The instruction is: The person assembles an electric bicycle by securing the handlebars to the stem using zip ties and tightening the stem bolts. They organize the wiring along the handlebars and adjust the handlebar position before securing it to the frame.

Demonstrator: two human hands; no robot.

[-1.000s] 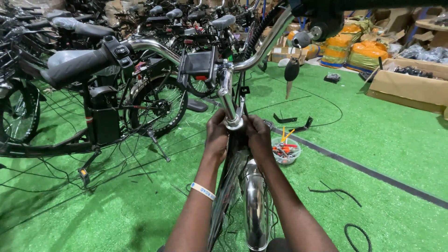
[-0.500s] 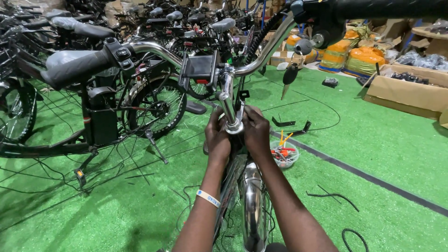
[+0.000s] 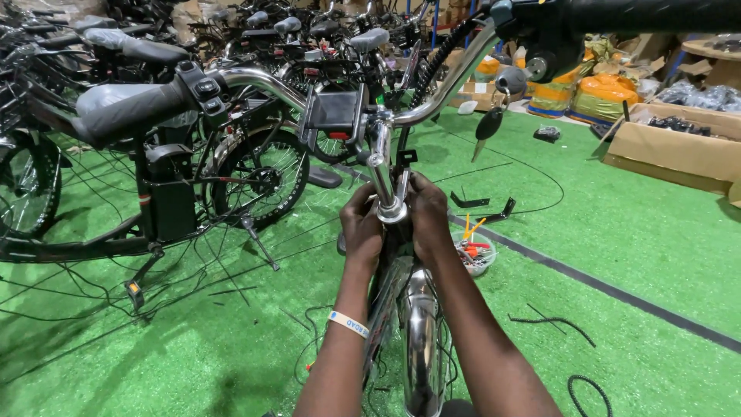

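Both hands are wrapped round the bike's stem [image 3: 384, 193], just under the handlebar [image 3: 262, 77]: the left hand [image 3: 361, 228] grips its left side with curled fingers, the right hand [image 3: 427, 216] closes on the right. A chrome fender [image 3: 421, 340] runs below between the forearms. A bowl [image 3: 475, 253] of small parts sits on the green mat [image 3: 633, 232] beside the right wrist, and a key [image 3: 488, 123] dangles from the bar

Both arms reach forward; left hand [image 3: 361, 228] and right hand [image 3: 429, 216] face each other, fingers curled inward.
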